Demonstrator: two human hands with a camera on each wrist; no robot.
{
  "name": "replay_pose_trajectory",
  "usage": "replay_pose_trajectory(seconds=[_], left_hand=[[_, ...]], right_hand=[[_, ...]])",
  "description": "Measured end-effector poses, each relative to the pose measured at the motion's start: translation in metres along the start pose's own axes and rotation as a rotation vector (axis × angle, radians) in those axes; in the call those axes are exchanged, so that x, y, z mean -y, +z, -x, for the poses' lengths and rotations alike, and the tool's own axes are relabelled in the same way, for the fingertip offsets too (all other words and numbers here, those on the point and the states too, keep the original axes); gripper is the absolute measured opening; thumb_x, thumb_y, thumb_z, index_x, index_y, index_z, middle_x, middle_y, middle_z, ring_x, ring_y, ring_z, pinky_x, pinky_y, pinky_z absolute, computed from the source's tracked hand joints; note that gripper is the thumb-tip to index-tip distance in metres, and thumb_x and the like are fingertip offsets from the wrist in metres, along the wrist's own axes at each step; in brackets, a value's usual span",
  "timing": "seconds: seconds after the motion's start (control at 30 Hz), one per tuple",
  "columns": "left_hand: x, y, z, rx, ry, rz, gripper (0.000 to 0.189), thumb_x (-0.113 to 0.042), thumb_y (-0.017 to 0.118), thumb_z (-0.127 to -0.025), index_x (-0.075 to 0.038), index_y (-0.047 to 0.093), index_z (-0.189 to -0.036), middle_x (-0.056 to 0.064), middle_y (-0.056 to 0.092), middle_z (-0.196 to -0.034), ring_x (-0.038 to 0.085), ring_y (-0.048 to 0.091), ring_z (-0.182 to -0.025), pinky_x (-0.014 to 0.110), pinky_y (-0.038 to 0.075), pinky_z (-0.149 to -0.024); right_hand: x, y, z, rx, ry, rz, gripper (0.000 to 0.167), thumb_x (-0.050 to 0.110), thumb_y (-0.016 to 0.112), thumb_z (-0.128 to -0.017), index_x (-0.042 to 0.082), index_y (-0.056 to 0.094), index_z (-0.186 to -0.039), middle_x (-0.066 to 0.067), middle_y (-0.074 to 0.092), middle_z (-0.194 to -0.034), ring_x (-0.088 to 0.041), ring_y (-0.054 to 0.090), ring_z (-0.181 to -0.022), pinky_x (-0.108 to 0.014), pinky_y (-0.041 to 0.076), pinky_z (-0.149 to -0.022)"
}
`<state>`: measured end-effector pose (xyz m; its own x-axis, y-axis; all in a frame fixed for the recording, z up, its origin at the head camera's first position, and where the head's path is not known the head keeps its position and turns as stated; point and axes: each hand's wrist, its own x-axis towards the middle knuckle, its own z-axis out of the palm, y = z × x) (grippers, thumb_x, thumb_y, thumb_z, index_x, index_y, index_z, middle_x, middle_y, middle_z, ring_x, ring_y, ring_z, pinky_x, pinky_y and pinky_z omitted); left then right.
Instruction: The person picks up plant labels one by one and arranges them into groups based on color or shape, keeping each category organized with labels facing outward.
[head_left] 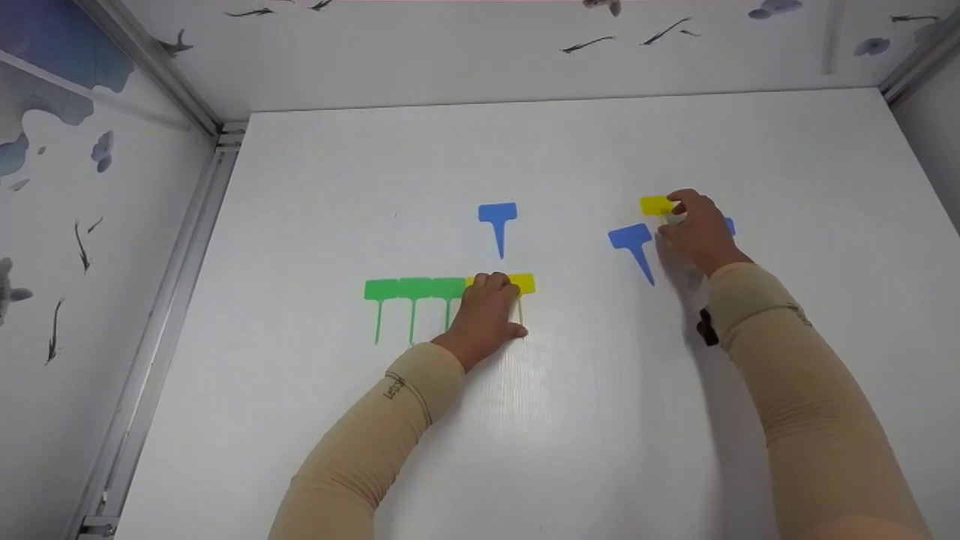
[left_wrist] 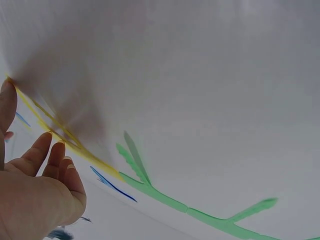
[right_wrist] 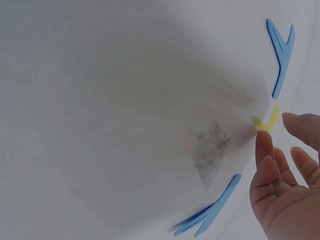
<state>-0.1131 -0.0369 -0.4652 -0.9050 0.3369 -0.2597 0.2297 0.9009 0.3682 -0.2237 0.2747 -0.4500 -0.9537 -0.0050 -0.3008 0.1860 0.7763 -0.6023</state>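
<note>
My left hand [head_left: 486, 319] rests over the yellow end of a row of T-shaped plant labels. Its fingertips touch the yellow heads, and the thumb stands apart beside the stem of the rightmost yellow label [head_left: 523, 283]. Three green labels [head_left: 415, 288] continue the row leftward, stems towards me. In the left wrist view the thumb [left_wrist: 7, 102] reaches the yellow label's far end. At the right, my right hand [head_left: 701, 229] pinches another yellow label [head_left: 655, 205], whose stem is partly hidden by the fingers. Blue labels [right_wrist: 282, 57] lie on both sides of that hand.
A blue label [head_left: 498, 217] lies behind the row, and another blue label [head_left: 631, 238] lies left of the right hand. A third blue one [head_left: 730, 225] is partly covered by that hand. Patterned white walls [head_left: 450, 60] bound the white tabletop [head_left: 315, 435].
</note>
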Motion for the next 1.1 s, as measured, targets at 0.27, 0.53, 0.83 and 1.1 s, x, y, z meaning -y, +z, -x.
replay_pose_trajectory(seconds=[0.27,0.53,0.83,1.1], left_hand=[[-0.001,-0.001,-0.001,-0.002,0.009,-0.005,0.062,-0.037,0.072,-0.086,-0.008,0.05,-0.136,0.005,0.046,-0.133,0.021,0.035,-0.12,0.031,0.034,-0.105],[0.0,-0.001,-0.001,-0.006,0.009,-0.005,0.061,-0.036,0.072,-0.086,-0.007,0.051,-0.136,0.006,0.045,-0.134,0.022,0.035,-0.121,0.031,0.033,-0.107],[0.0,-0.001,0.0,0.004,-0.008,-0.012,0.062,-0.037,0.072,-0.086,-0.008,0.05,-0.136,0.005,0.045,-0.134,0.021,0.035,-0.121,0.03,0.034,-0.107],[-0.001,0.0,0.001,0.001,-0.009,0.004,0.063,-0.036,0.073,-0.085,-0.009,0.05,-0.137,0.005,0.045,-0.133,0.021,0.035,-0.12,0.03,0.034,-0.107]], right_hand=[[-0.004,-0.01,-0.003,0.049,-0.002,0.041,0.063,0.009,0.061,-0.093,0.001,0.029,-0.147,-0.027,0.036,-0.14,-0.041,0.04,-0.121,-0.054,0.036,-0.105],[-0.012,-0.021,-0.006,0.089,-0.048,0.09,0.071,0.012,0.069,-0.089,-0.002,0.03,-0.146,-0.028,0.035,-0.139,-0.042,0.041,-0.12,-0.056,0.037,-0.101],[-0.017,-0.025,-0.005,0.129,-0.045,0.145,0.081,0.017,0.073,-0.086,-0.001,0.025,-0.148,-0.03,0.03,-0.141,-0.045,0.034,-0.126,-0.06,0.029,-0.106],[-0.016,-0.025,-0.01,0.122,-0.093,0.217,0.081,0.019,0.074,-0.086,0.001,0.025,-0.149,-0.031,0.025,-0.144,-0.045,0.026,-0.128,-0.06,0.027,-0.108]])
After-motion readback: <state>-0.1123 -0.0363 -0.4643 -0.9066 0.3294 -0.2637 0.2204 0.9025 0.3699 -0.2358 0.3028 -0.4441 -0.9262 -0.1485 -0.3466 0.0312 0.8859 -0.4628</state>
